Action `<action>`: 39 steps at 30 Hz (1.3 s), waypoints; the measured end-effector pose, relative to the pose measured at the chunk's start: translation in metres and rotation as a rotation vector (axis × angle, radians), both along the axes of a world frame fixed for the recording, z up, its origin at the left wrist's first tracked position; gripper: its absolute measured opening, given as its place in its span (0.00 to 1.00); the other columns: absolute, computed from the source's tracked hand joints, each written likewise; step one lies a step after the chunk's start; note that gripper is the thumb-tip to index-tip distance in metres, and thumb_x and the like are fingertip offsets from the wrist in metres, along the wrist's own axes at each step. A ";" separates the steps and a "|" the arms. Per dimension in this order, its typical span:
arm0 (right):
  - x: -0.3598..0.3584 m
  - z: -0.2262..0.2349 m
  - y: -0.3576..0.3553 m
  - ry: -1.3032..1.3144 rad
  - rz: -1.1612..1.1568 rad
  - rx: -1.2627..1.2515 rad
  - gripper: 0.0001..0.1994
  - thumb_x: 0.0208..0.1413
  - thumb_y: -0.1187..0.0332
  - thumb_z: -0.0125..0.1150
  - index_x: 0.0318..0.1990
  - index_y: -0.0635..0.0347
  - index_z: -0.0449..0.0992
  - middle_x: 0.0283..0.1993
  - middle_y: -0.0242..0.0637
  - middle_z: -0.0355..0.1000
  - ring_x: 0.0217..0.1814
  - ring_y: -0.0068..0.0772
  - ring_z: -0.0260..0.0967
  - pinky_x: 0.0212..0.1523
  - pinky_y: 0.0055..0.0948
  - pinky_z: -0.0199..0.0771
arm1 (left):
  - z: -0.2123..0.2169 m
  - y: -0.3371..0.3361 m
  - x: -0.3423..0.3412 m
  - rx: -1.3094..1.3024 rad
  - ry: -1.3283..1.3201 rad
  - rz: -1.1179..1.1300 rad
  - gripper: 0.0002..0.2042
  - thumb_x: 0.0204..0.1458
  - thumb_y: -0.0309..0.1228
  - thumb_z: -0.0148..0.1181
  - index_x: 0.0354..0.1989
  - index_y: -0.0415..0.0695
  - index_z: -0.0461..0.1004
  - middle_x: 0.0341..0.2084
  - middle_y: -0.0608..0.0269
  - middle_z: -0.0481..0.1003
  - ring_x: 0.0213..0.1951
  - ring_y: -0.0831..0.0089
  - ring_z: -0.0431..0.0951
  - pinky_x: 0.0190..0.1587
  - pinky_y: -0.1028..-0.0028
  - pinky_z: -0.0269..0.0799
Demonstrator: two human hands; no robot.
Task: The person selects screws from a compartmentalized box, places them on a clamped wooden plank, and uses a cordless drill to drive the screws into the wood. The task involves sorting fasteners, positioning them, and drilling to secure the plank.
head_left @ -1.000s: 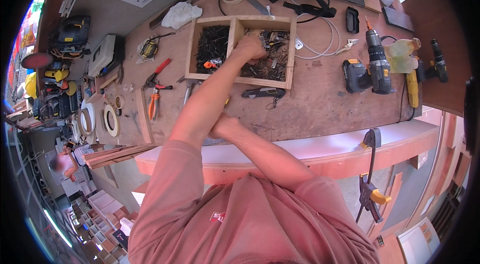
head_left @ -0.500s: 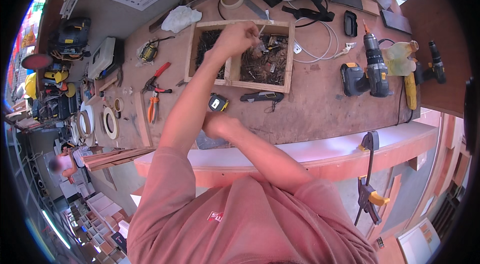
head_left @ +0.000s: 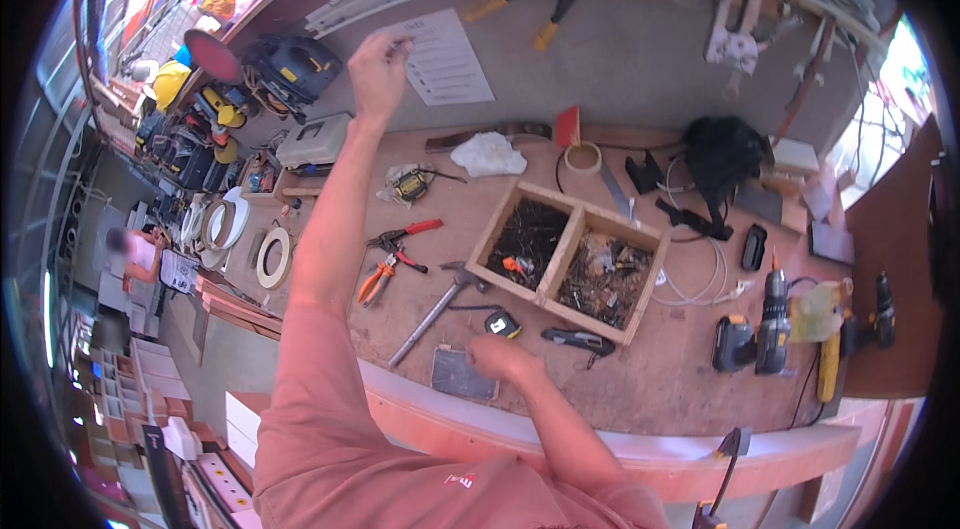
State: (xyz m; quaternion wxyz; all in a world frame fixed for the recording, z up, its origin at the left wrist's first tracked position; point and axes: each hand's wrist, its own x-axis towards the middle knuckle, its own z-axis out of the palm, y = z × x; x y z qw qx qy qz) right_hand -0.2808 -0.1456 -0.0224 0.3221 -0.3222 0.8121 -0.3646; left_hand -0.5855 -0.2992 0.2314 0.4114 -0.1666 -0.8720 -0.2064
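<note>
My left hand (head_left: 380, 69) is raised at the end of a stretched arm, level with the printed sheet on the wall (head_left: 445, 59). Its fingertips are pinched together; whatever they may hold is too small to make out. Low over the bench, my right hand (head_left: 500, 359) is loosely curled beside a dark flat plate (head_left: 462, 373), its inside hidden. Just beyond it lie a tape measure (head_left: 502, 324) and a utility knife (head_left: 578, 340). Farther off, a two-compartment wooden box (head_left: 545, 297) contains dark screws or nails and mixed small scraps.
A hammer (head_left: 430, 317), orange pliers (head_left: 376, 284) and red-handled snips (head_left: 400, 237) lie left of the box. Cordless drills (head_left: 772, 329) stand at the right. A clamp (head_left: 733, 444) grips the front edge. Behind are white cloth (head_left: 488, 155) and a tape roll (head_left: 582, 159).
My left hand has left the box and swung up and left to the wall sheet. The view has turned left. My right hand stays near the tape measure, and the hammer now shows.
</note>
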 end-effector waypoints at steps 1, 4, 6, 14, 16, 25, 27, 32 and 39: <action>0.000 -0.003 -0.003 -0.008 0.018 0.015 0.14 0.52 0.74 0.52 0.44 0.62 0.82 0.46 0.53 0.79 0.50 0.54 0.78 0.50 0.45 0.77 | 0.017 -0.007 -0.003 0.015 0.056 0.018 0.08 0.55 0.27 0.65 0.42 0.44 0.83 0.35 0.54 0.82 0.33 0.64 0.81 0.41 0.67 0.76; -0.004 0.002 0.006 -0.010 0.009 0.002 0.12 0.53 0.74 0.53 0.40 0.66 0.82 0.46 0.56 0.79 0.49 0.56 0.78 0.50 0.47 0.77 | 0.054 -0.009 -0.025 0.037 0.182 0.012 0.08 0.55 0.27 0.65 0.43 0.45 0.83 0.36 0.53 0.82 0.34 0.62 0.82 0.42 0.66 0.76; -0.002 -0.001 0.010 -0.010 0.000 -0.017 0.12 0.54 0.73 0.53 0.38 0.68 0.82 0.45 0.58 0.78 0.48 0.58 0.78 0.50 0.49 0.77 | 0.066 -0.006 -0.048 -0.001 0.214 -0.027 0.08 0.55 0.28 0.64 0.43 0.45 0.82 0.37 0.53 0.82 0.37 0.60 0.82 0.43 0.64 0.76; -0.005 -0.015 0.013 0.054 -0.008 0.038 0.12 0.51 0.74 0.54 0.40 0.62 0.82 0.42 0.52 0.80 0.47 0.54 0.78 0.48 0.47 0.77 | 0.078 0.040 -0.105 -0.300 0.285 -0.039 0.08 0.56 0.30 0.62 0.43 0.47 0.81 0.38 0.56 0.81 0.42 0.55 0.80 0.46 0.59 0.76; -0.005 -0.029 0.009 0.038 -0.020 0.036 0.10 0.50 0.74 0.54 0.36 0.63 0.82 0.39 0.53 0.80 0.44 0.57 0.78 0.45 0.49 0.77 | 0.056 0.042 -0.123 -0.303 0.306 -0.090 0.07 0.55 0.28 0.59 0.39 0.44 0.82 0.39 0.51 0.80 0.44 0.53 0.79 0.48 0.57 0.74; 0.000 0.013 0.016 -0.010 -0.071 0.057 0.12 0.50 0.78 0.53 0.37 0.70 0.83 0.45 0.59 0.79 0.50 0.55 0.79 0.49 0.46 0.80 | 0.005 0.120 0.001 0.148 0.110 -0.190 0.06 0.53 0.22 0.58 0.36 0.36 0.81 0.39 0.48 0.77 0.41 0.49 0.78 0.48 0.56 0.74; 0.002 0.027 0.015 -0.015 -0.062 0.053 0.12 0.51 0.79 0.54 0.40 0.70 0.83 0.47 0.58 0.79 0.52 0.54 0.78 0.50 0.45 0.80 | -0.027 0.118 0.037 -0.083 -0.169 -0.405 0.10 0.58 0.35 0.63 0.46 0.47 0.81 0.38 0.57 0.81 0.40 0.60 0.81 0.45 0.67 0.76; 0.001 0.033 0.017 -0.018 -0.016 0.083 0.13 0.52 0.80 0.55 0.44 0.69 0.82 0.50 0.56 0.79 0.54 0.54 0.78 0.53 0.45 0.80 | -0.138 0.182 0.114 -0.622 -0.994 -0.649 0.13 0.55 0.29 0.63 0.46 0.38 0.81 0.41 0.44 0.81 0.46 0.51 0.82 0.51 0.56 0.76; 0.004 0.033 0.014 -0.088 -0.122 0.099 0.16 0.53 0.80 0.55 0.50 0.68 0.79 0.54 0.55 0.77 0.56 0.51 0.77 0.53 0.44 0.80 | -0.242 0.223 0.152 -0.792 -1.081 -0.425 0.10 0.53 0.27 0.61 0.39 0.34 0.82 0.38 0.35 0.80 0.46 0.43 0.82 0.50 0.53 0.78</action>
